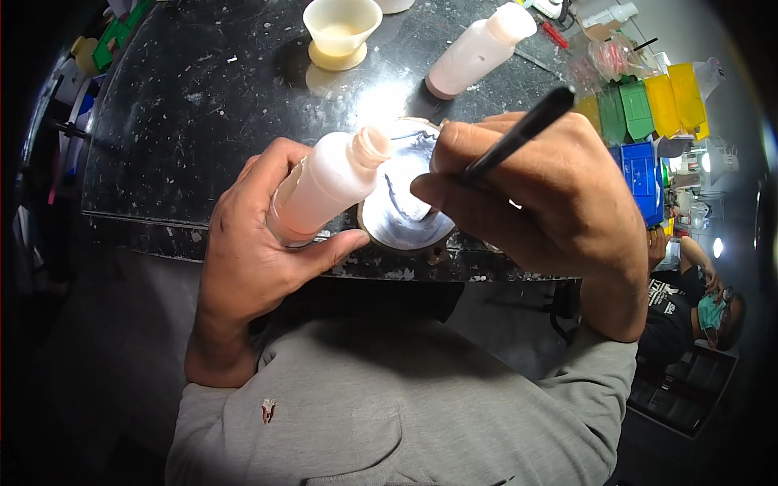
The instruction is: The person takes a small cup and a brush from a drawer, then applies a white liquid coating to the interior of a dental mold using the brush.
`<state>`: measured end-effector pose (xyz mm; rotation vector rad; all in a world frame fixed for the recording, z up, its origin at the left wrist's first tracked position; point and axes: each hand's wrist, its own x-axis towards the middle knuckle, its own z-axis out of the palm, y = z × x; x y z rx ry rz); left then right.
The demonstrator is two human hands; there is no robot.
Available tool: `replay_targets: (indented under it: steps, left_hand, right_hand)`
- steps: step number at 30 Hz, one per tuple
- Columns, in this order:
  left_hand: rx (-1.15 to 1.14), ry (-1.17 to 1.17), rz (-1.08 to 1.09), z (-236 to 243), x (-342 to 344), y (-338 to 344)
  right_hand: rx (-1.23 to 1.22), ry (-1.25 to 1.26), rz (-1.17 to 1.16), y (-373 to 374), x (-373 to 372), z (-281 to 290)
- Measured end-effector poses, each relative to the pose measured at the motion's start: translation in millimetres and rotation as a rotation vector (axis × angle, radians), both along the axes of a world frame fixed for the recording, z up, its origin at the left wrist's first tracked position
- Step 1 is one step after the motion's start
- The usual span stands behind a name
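Note:
My left hand [259, 231] is wrapped round a translucent white plastic bottle [324, 190] with pinkish contents low inside. The bottle has no cap and tilts to the right, its open neck beside a round, shiny whitish dish [405, 231]. A dark streak runs across the dish's inner surface. Over the dish's right side, my right hand [527, 186] pinches a slim black stick-like tool [523, 134]. Its thicker end points up and to the right; my fingers hide its lower end.
On the black, paint-flecked table [178, 146] stand a cream footed cup [340, 36] and a second, capped pinkish bottle [482, 53]. Green, yellow and blue bins [644, 182] line the right side. A masked person [689, 304] sits at the far right.

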<state>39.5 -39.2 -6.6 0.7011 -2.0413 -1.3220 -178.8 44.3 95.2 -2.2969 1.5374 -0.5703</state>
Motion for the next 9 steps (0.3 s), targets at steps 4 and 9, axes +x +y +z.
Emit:
replay_targets:
  steps: [4,9]
  left_hand:
    - [-0.009,0.022,-0.012,-6,0,-2]
    - [0.012,-0.010,-0.016,-1,0,-3]
  right_hand:
    - [-0.067,-0.125,0.032,-1,-1,-6]
    - [0.017,0.045,0.009,2,0,7]
